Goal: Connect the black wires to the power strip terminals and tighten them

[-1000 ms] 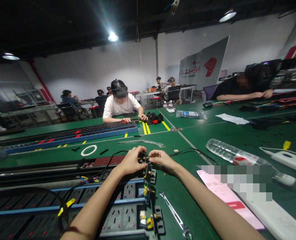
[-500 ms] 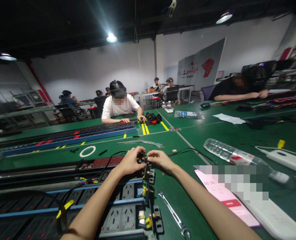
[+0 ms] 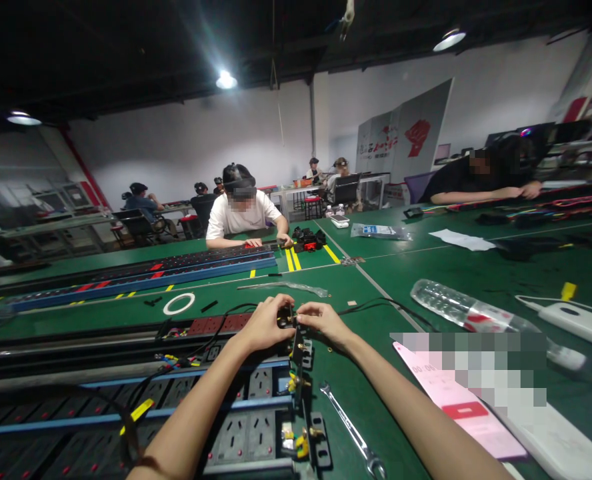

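Note:
My left hand (image 3: pixel 267 325) curls around the far end of a black end plate (image 3: pixel 297 347) on a power strip, its thumb and fingers closed on the plate. From the other side, my right hand (image 3: pixel 327 325) pinches a small brass-coloured piece, perhaps a nut, at the plate's outer face; the fingers partly hide it. Closer to me, more black end plates with mounting brackets (image 3: pixel 321 440) close off the socket strips (image 3: pixel 243 437). Yellow-sleeved wires (image 3: pixel 302 443) show inside the nearest open end. A metal combination wrench (image 3: pixel 351 430) lies on the green table, right of the strips.
To the right lie a plastic bottle (image 3: pixel 456 310), a pink-screened phone (image 3: pixel 441 390) and a white power bank-like block (image 3: pixel 566 433). A white tape ring (image 3: pixel 179 304) lies beyond the strips. Across the table, a co-worker in a white shirt (image 3: pixel 249 220) handles another strip (image 3: pixel 141 277).
The whole view has shifted slightly right and down. Both hands keep their places at the end plate, with only slight finger movement.

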`<state>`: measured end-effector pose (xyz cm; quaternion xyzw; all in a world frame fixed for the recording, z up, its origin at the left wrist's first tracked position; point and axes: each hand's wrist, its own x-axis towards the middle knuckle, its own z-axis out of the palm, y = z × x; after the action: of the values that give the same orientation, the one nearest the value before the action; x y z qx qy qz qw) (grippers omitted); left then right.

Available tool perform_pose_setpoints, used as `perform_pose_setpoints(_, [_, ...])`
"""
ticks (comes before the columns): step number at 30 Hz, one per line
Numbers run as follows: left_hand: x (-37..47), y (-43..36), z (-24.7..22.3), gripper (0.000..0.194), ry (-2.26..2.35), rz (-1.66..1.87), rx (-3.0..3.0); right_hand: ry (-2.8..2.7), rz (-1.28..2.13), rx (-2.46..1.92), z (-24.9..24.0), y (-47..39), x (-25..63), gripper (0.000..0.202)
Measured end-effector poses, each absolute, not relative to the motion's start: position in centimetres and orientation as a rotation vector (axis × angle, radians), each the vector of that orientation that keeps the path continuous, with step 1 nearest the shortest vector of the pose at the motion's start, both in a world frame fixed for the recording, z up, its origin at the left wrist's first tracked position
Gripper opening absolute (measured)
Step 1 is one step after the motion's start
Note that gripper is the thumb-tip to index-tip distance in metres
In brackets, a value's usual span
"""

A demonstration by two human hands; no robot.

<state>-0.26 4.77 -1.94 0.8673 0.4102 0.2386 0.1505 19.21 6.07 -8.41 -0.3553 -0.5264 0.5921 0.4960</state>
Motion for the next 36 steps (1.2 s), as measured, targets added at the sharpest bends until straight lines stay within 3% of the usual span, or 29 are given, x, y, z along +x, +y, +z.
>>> perform_pose_setpoints(10, [-0.3,4.6,-1.9,0.044,1.182,0.690,2.487,-1.343,1.455,-0.886,-8.2,6.1,19.2,0.048])
perform_pose_setpoints(22, [-0.2,4.6,-2.0,0.045,1.191,0.685,2.503,-1.582,1.147,-1.013,-9.2,6.7,18.1,0.066])
perform_pose_setpoints(25, [-0.2,4.6,-1.9,0.045,1.202,0.677,2.507,-1.470,1.210,-1.067,-9.1,6.8,17.8,0.068])
perform_pose_setpoints(31, [-0.2,4.6,-1.8,0.046,1.207,0.683,2.489,-1.033,1.510,-1.000,-7.4,6.5,17.9,0.049])
perform_pose_setpoints(36, [-0.1,4.5,-1.7,0.047,1.207,0.679,2.481,-1.174,1.619,-1.165,-6.5,6.4,18.3,0.054])
